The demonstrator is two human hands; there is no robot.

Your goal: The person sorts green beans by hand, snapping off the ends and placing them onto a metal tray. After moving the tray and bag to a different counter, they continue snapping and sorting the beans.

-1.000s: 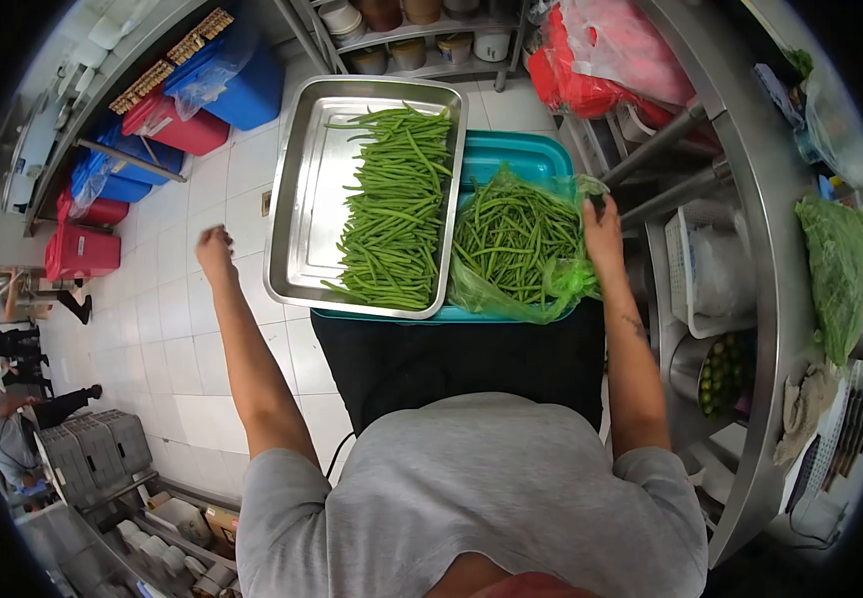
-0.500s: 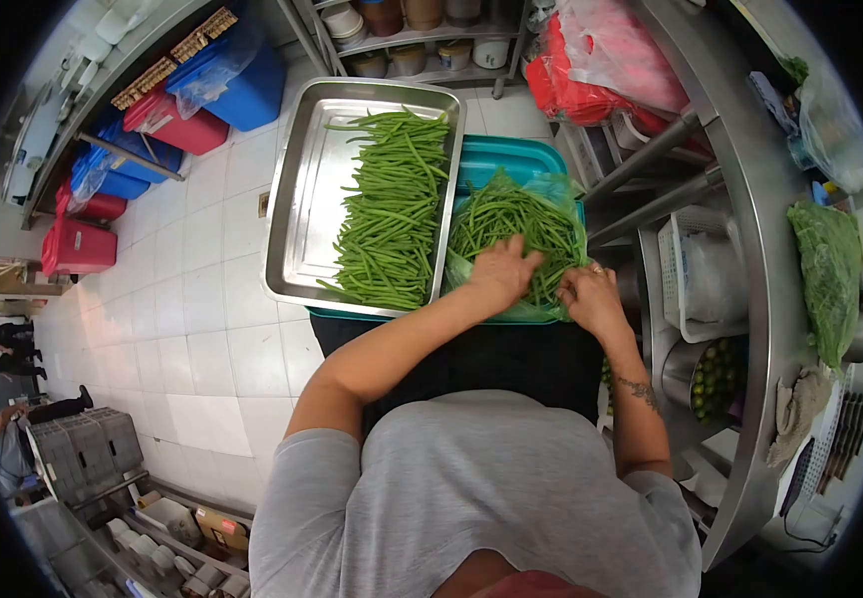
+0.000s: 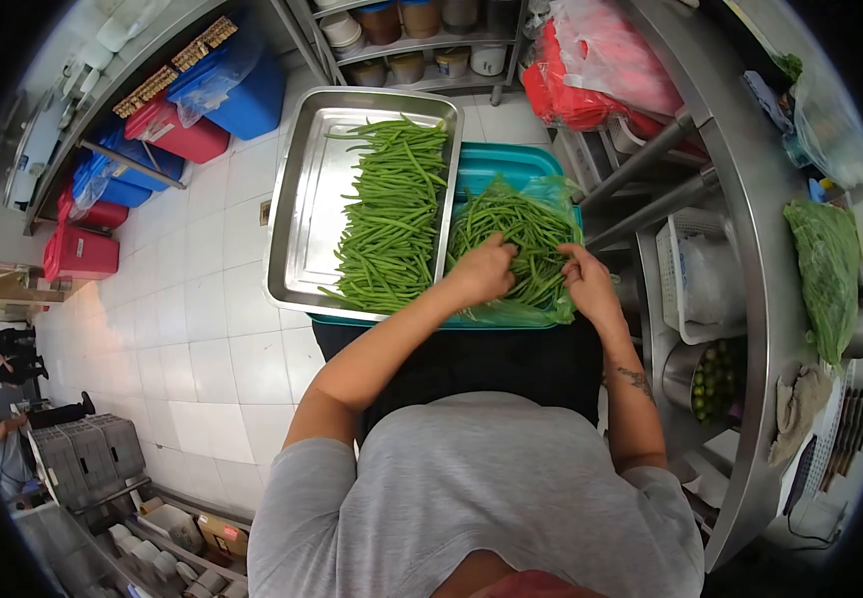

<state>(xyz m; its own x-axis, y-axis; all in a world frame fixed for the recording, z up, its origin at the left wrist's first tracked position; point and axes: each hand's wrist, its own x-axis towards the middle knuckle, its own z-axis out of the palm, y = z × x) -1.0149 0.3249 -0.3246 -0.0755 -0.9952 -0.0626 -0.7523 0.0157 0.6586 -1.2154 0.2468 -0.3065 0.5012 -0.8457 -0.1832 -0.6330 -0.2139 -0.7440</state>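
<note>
A pile of loose green beans [image 3: 516, 221] lies in a thin green plastic bag [image 3: 554, 189] inside a teal tub [image 3: 511, 159]. My left hand [image 3: 484, 271] is at the pile's near left side, its fingers curled down onto the beans. At the pile's right edge, my right hand [image 3: 591, 283] has thumb and fingertips pinched together on a bean. Left of the bag, a steel tray [image 3: 304, 199] rests over the tub, with green beans [image 3: 388, 224] laid side by side in a long column along its right part.
A steel counter [image 3: 740, 199] runs along my right, holding a bag of leafy greens [image 3: 825, 279]. Beneath it are a white basket [image 3: 686, 309] and a pot of small green fruit [image 3: 716, 384]. Blue bins [image 3: 252, 95] stand far left; shelves with tubs [image 3: 412, 45] are ahead.
My left hand has drawn back slightly to the left and its fingers have curled in. My right hand has lifted a little up along the pile's edge. The view has shifted slightly.
</note>
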